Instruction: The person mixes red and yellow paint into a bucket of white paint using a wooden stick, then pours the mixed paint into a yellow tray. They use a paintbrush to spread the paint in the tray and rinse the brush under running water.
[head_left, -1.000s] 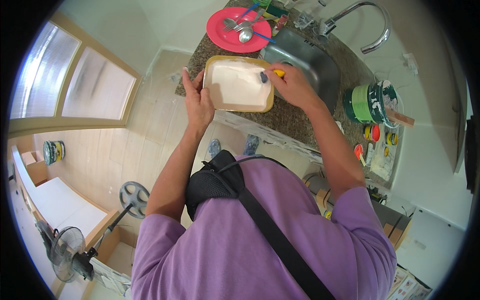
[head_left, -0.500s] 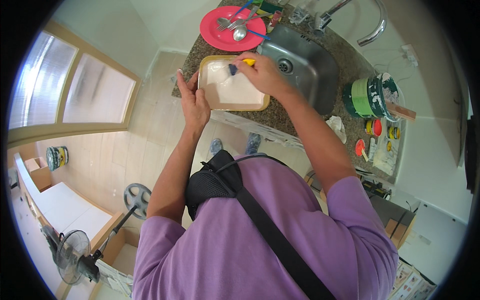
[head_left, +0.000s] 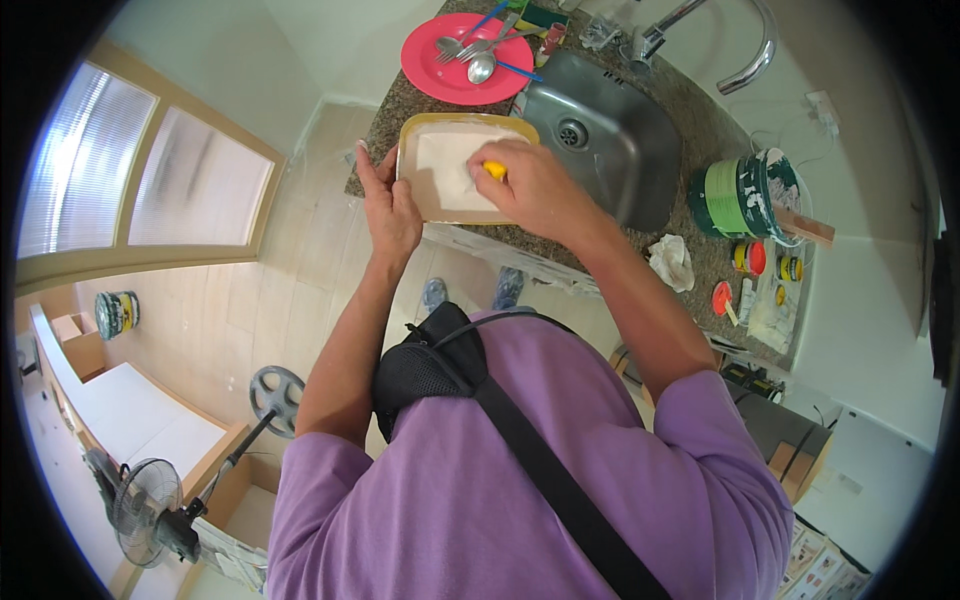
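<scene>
A shallow rectangular tray (head_left: 520, 124) with a yellow rim sits at the counter's front edge, with creamy white paint (head_left: 437, 180) inside. My left hand (head_left: 390, 208) grips its left side, thumb at the rim and forefinger stretched out along the outside. Over the tray's right half, my right hand (head_left: 545, 195) is closed on a paintbrush (head_left: 495, 170). Only a bit of the brush's yellow handle shows; the bristles are hidden under the hand, so contact with the paint cannot be made out.
A pink plate (head_left: 425, 60) with spoons and forks lies behind the tray. To the right are a steel sink (head_left: 640, 150), a curved tap (head_left: 755, 70), a crumpled white cloth (head_left: 671, 262), a green paint bucket (head_left: 735, 195) and small paint tins (head_left: 749, 257). A fan (head_left: 150, 510) stands lower left.
My right hand has moved right and nearer to me within the tray, turning so that the brush's dark ferrule no longer shows. My left hand keeps its hold on the tray.
</scene>
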